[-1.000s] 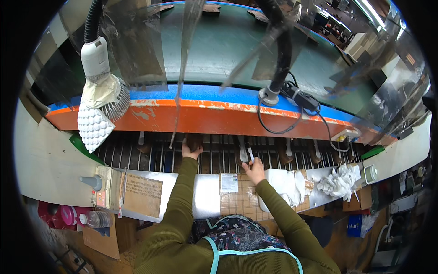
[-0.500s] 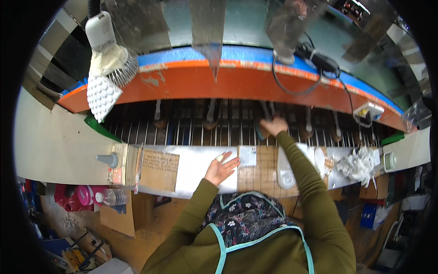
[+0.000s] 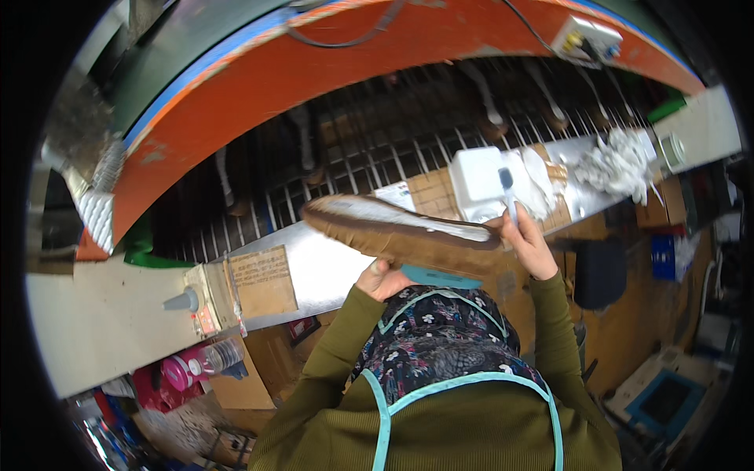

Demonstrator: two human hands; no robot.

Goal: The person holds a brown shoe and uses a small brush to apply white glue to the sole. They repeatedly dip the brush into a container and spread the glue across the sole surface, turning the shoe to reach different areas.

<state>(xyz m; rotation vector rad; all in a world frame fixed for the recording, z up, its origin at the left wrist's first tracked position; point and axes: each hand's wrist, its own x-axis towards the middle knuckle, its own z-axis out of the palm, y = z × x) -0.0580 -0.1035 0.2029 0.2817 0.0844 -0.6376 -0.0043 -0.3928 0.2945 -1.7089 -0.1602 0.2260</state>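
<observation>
A brown shoe (image 3: 408, 239) lies lengthwise in front of me, with a white underside turned up and a teal piece (image 3: 440, 277) showing beneath it. My left hand (image 3: 380, 280) grips it from the near side, its fingers partly hidden below. At the shoe's right end, my right hand (image 3: 528, 242) is closed around the pale handle of a small brush (image 3: 508, 188). The dark brush head points away from me, over a white plastic container (image 3: 475, 177). Whether the right fingers also touch the shoe, I cannot tell.
Behind the metal ledge (image 3: 322, 271) runs a rack of metal rods (image 3: 271, 208) with several dark shoes under an orange beam (image 3: 259, 102). Crumpled white gloves or cloths (image 3: 616, 165) lie at right. Cardboard (image 3: 263, 279) and a grey cone (image 3: 182, 300) are at left.
The right hand has come back from the rack, and the brown shoe is now in front of me. The left hand has closed on it, a brush is in the right, and the view has turned.
</observation>
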